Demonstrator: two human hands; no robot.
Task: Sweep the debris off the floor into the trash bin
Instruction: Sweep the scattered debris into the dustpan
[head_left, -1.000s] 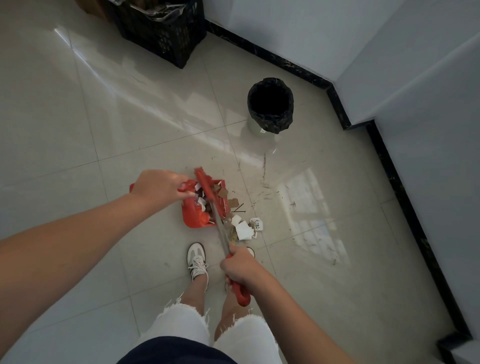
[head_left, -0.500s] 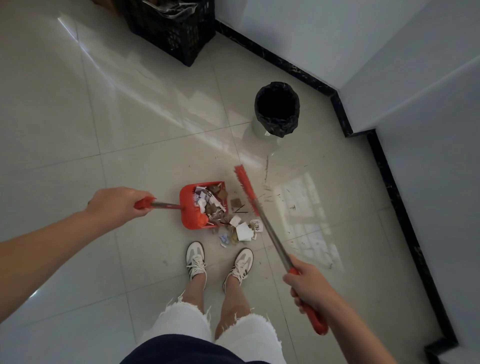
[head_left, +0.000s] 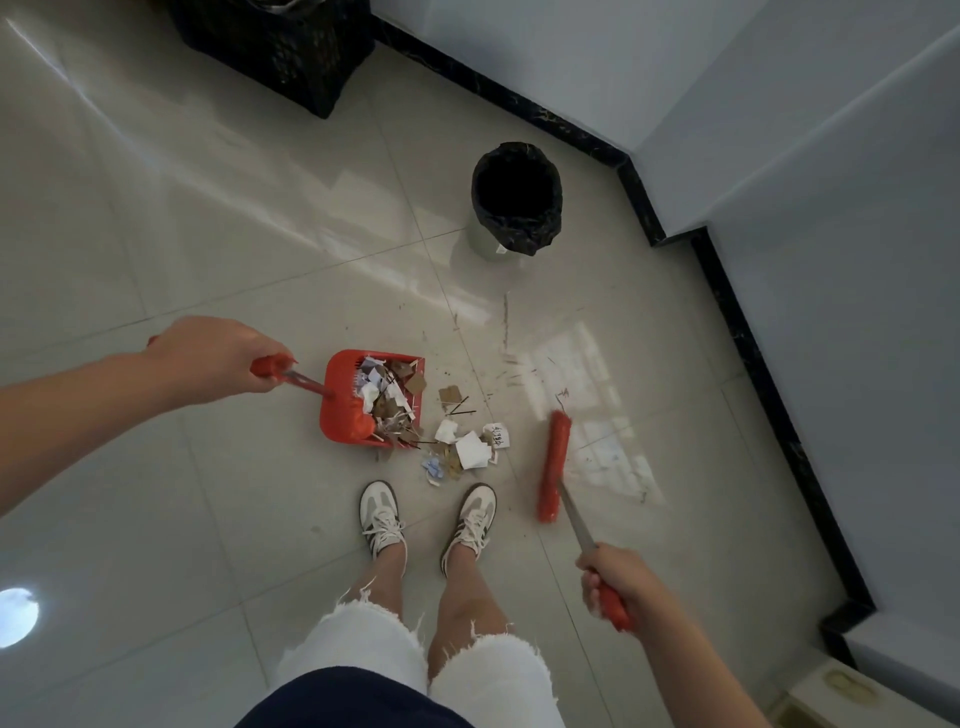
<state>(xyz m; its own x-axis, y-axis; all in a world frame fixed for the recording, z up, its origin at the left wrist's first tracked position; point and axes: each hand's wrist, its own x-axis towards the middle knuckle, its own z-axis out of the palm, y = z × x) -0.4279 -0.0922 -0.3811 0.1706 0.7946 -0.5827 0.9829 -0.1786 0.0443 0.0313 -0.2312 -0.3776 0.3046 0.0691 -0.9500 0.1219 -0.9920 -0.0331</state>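
My left hand (head_left: 215, 361) grips the red handle of a red dustpan (head_left: 345, 402) that sits on the tiled floor, full of paper and cardboard scraps. A loose pile of debris (head_left: 465, 447) lies just right of the pan's mouth, in front of my shoes. My right hand (head_left: 615, 579) grips the red-ended handle of a broom whose red head (head_left: 553, 465) stands to the right of the pile, apart from it. The trash bin (head_left: 517, 200), lined with a black bag, stands farther away near the wall.
A black crate (head_left: 291, 49) sits at the far left by the wall. Black skirting (head_left: 743, 332) and white walls close off the right side. My two shoes (head_left: 382, 517) stand just behind the debris. Fine splinters are scattered between the pile and the bin.
The broom has swung right and down: its head went from over the dustpan to the floor right of the pile. My left hand slid back along the dustpan handle.
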